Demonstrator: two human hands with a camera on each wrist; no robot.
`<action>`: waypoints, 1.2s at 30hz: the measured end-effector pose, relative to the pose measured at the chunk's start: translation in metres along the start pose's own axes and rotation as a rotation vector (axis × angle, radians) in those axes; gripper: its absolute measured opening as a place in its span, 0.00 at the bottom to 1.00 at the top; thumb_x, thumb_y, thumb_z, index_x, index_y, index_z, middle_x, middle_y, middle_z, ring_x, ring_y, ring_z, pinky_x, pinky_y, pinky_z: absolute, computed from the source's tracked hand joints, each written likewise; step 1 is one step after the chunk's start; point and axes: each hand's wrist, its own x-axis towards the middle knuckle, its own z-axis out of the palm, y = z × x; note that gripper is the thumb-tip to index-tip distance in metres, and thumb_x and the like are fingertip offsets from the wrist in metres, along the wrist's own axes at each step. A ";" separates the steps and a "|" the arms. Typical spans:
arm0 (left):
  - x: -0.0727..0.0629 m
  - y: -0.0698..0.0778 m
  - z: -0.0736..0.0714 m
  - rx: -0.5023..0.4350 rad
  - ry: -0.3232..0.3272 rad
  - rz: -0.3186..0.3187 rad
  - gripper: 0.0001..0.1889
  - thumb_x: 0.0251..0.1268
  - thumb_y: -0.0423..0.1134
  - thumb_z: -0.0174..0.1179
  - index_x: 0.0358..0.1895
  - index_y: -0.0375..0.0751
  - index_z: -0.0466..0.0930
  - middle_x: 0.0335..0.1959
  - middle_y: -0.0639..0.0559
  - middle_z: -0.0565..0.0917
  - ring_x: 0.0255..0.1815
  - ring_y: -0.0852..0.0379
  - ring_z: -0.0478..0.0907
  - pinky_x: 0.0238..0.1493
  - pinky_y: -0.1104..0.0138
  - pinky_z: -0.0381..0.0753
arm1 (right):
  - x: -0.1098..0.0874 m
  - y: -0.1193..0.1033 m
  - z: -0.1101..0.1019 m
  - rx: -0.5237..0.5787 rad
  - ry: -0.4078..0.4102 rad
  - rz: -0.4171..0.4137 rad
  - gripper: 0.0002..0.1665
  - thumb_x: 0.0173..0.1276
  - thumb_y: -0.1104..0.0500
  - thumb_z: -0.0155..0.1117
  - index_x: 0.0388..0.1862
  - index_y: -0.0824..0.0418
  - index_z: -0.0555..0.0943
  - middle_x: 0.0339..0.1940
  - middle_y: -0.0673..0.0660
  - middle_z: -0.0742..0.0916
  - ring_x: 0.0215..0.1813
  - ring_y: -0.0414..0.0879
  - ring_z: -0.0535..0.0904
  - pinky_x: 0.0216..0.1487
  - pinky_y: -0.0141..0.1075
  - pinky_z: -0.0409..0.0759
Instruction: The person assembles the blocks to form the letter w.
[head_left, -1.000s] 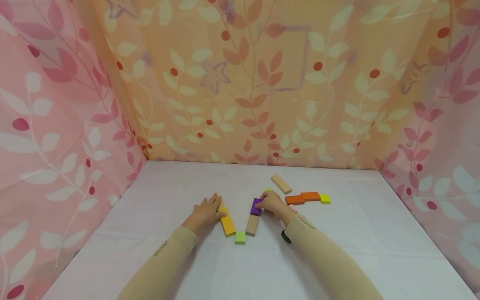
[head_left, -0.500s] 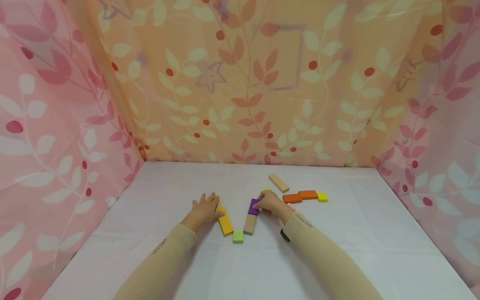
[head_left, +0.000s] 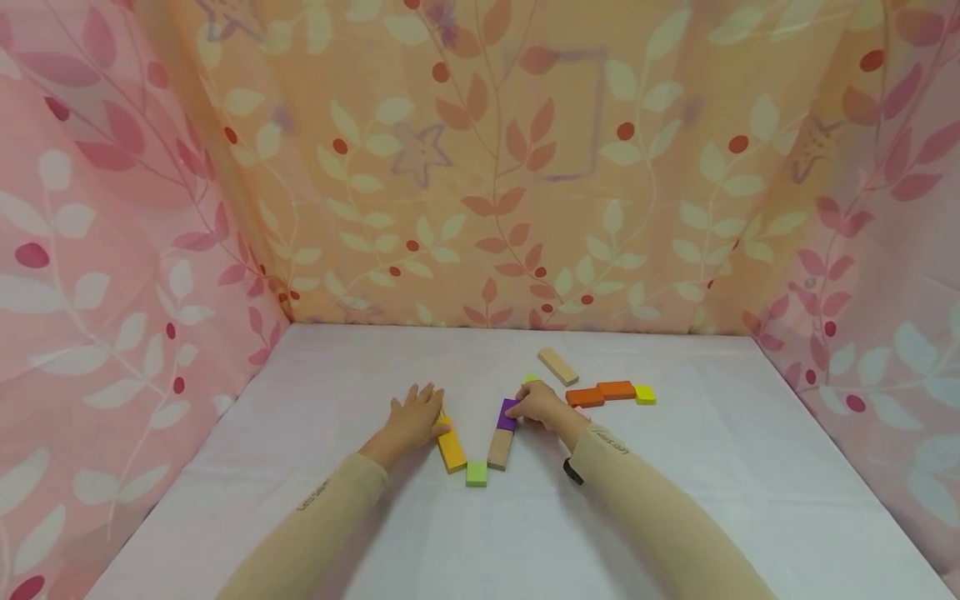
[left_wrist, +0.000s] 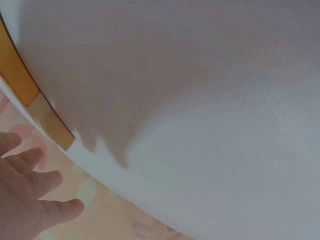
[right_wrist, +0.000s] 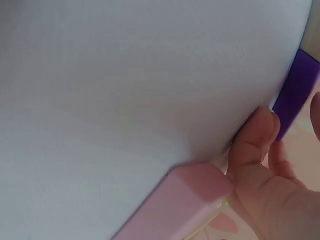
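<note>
My left hand [head_left: 408, 423] is held with straight, spread fingers beside a yellow block [head_left: 452, 450] and a plain wooden block [left_wrist: 56, 127] lined up end to end. In the left wrist view the fingers are apart from both blocks. My right hand [head_left: 543, 406] pinches the purple block [head_left: 507, 414], which lies against the far end of a tan wooden block [head_left: 500, 450]. A light green square block [head_left: 476, 474] sits at the near ends of both rows, which form a V. Close to the right hand lies a pink block [right_wrist: 185, 200].
Right of the hands, two orange blocks [head_left: 585, 397] and a yellow square block [head_left: 645, 394] form a row. A loose wooden block [head_left: 558, 367] lies behind them. Another green block [head_left: 531, 379] is partly hidden by the right hand. Floral cloth [head_left: 480, 208] walls the white table.
The left hand's fingers have drawn slightly to the right, covering more of the plain wooden block in the head view. The right hand keeps its place on the purple block.
</note>
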 end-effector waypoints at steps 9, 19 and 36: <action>-0.005 0.028 0.000 0.112 0.080 0.123 0.32 0.69 0.48 0.58 0.73 0.44 0.63 0.75 0.47 0.61 0.75 0.37 0.51 0.66 0.34 0.52 | 0.014 0.007 -0.030 -0.243 0.126 -0.305 0.20 0.62 0.69 0.65 0.54 0.66 0.80 0.46 0.66 0.82 0.43 0.53 0.78 0.43 0.41 0.78; 0.012 0.064 0.004 0.094 -0.096 0.245 0.35 0.68 0.57 0.55 0.75 0.50 0.60 0.78 0.54 0.55 0.78 0.43 0.45 0.68 0.37 0.51 | 0.029 0.014 -0.043 -0.644 0.003 -0.419 0.30 0.61 0.69 0.63 0.65 0.56 0.77 0.68 0.72 0.70 0.58 0.66 0.69 0.56 0.58 0.70; 0.017 0.076 0.013 0.174 -0.131 0.238 0.33 0.70 0.61 0.50 0.74 0.52 0.63 0.76 0.56 0.58 0.77 0.45 0.48 0.68 0.38 0.53 | 0.025 0.014 -0.042 -0.627 0.046 -0.363 0.24 0.61 0.62 0.70 0.57 0.65 0.81 0.56 0.61 0.83 0.58 0.58 0.76 0.55 0.62 0.66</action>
